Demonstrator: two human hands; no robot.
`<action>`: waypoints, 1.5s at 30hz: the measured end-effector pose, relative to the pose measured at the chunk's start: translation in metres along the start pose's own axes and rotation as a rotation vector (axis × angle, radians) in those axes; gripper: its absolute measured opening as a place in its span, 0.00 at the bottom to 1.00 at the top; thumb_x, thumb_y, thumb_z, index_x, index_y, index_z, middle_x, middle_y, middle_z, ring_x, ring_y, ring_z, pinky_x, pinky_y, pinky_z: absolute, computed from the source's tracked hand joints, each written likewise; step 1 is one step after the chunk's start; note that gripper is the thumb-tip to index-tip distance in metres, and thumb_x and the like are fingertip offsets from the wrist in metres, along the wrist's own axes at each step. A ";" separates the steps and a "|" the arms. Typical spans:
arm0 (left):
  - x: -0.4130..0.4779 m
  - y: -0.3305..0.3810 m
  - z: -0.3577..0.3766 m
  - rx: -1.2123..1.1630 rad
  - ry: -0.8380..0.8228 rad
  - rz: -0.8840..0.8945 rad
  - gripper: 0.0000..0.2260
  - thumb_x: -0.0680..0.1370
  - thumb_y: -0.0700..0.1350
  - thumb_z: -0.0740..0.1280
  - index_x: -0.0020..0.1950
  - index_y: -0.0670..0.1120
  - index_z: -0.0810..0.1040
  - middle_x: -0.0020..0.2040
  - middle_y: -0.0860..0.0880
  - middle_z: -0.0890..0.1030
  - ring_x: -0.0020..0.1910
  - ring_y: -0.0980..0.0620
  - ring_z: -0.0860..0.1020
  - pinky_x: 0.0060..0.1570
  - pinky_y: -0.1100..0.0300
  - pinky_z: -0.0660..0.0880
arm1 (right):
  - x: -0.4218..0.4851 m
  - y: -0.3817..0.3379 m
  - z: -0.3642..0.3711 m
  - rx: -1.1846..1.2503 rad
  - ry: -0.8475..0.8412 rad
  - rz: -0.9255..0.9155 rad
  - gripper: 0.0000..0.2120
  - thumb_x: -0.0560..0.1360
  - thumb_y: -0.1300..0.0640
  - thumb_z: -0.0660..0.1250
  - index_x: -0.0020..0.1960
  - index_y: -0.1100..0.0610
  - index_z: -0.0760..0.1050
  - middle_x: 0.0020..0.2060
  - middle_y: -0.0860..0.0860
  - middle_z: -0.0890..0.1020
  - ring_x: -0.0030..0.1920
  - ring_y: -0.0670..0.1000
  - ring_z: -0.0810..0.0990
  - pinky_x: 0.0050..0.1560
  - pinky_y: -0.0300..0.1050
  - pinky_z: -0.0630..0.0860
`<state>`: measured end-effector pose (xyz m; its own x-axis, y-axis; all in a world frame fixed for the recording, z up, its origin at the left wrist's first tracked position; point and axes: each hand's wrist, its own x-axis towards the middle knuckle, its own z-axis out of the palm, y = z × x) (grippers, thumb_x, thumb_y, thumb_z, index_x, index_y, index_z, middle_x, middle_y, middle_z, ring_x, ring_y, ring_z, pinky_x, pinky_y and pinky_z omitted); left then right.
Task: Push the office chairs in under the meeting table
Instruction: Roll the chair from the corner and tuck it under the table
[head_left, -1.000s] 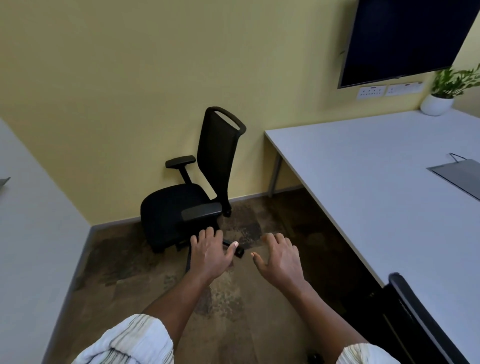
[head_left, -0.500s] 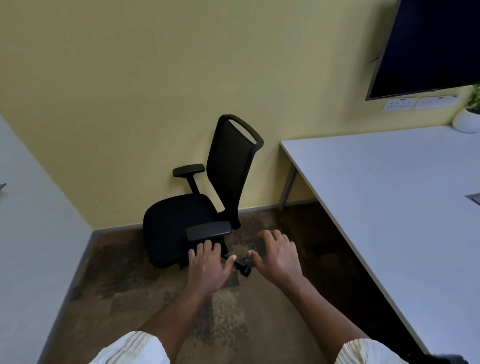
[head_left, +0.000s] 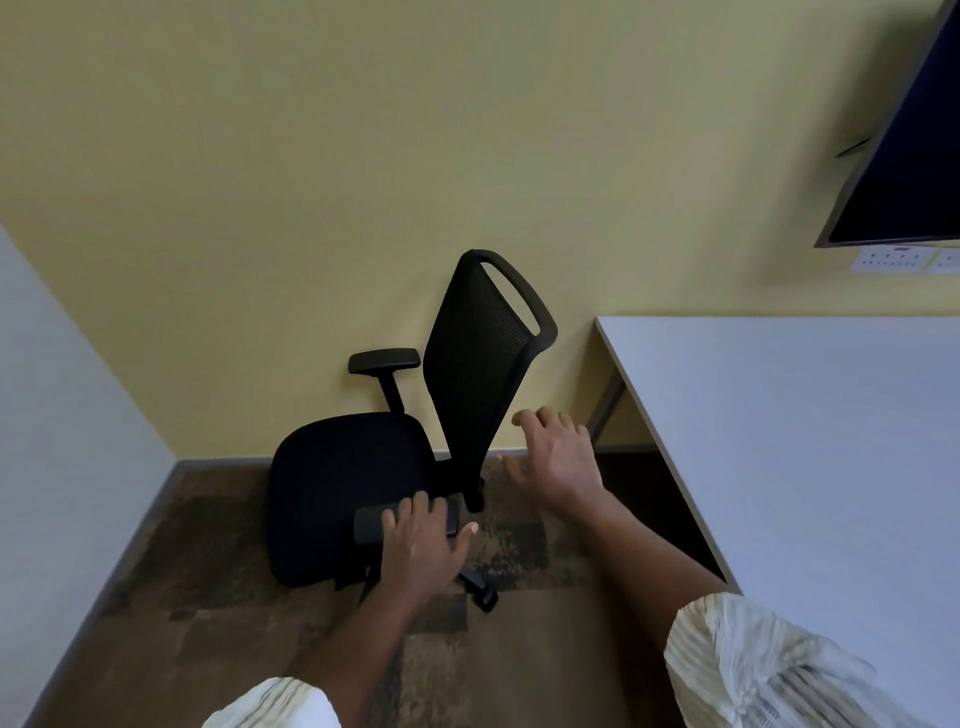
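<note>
A black office chair (head_left: 353, 483) with a mesh back stands by the yellow wall, left of the white meeting table (head_left: 810, 431), its seat turned away from the table. My left hand (head_left: 423, 545) lies over the chair's near armrest (head_left: 369, 522) with fingers spread; whether it grips is unclear. My right hand (head_left: 558, 460) hovers open just right of the backrest, fingers apart, not touching it.
A pale wall or panel (head_left: 67, 441) closes off the left side. A dark screen (head_left: 904, 145) hangs on the wall above the table, with sockets (head_left: 893, 260) below it. Patterned brown carpet (head_left: 260, 623) covers the floor between chair and me.
I have come closer to the chair. My left hand went from the floor area onto the near armrest, and my right hand rose toward the backrest.
</note>
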<state>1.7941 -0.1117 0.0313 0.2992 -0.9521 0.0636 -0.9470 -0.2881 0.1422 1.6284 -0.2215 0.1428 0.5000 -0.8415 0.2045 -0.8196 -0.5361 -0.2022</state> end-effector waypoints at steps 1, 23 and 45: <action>0.014 0.002 0.004 -0.016 -0.002 -0.016 0.27 0.79 0.68 0.49 0.59 0.50 0.77 0.56 0.49 0.76 0.57 0.47 0.74 0.57 0.48 0.69 | 0.020 0.006 0.001 -0.007 0.008 -0.003 0.25 0.79 0.38 0.65 0.70 0.50 0.68 0.64 0.53 0.76 0.62 0.55 0.75 0.63 0.54 0.73; 0.167 -0.009 0.176 -0.111 -0.347 -0.178 0.31 0.79 0.66 0.56 0.74 0.47 0.67 0.74 0.43 0.68 0.75 0.40 0.63 0.73 0.39 0.58 | 0.211 0.089 0.065 -0.449 -0.125 -0.177 0.39 0.78 0.36 0.63 0.82 0.48 0.52 0.82 0.62 0.45 0.82 0.63 0.44 0.79 0.67 0.47; 0.121 -0.067 0.217 -0.093 -0.459 -0.370 0.34 0.81 0.65 0.54 0.83 0.48 0.54 0.84 0.43 0.47 0.82 0.38 0.44 0.75 0.31 0.50 | 0.116 0.003 0.086 -0.362 -0.062 -0.039 0.39 0.74 0.32 0.67 0.77 0.53 0.65 0.76 0.66 0.62 0.77 0.67 0.60 0.73 0.72 0.59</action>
<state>1.8687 -0.2295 -0.1845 0.5061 -0.7434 -0.4373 -0.7693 -0.6183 0.1610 1.7080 -0.3267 0.0832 0.5398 -0.8292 0.1451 -0.8399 -0.5190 0.1590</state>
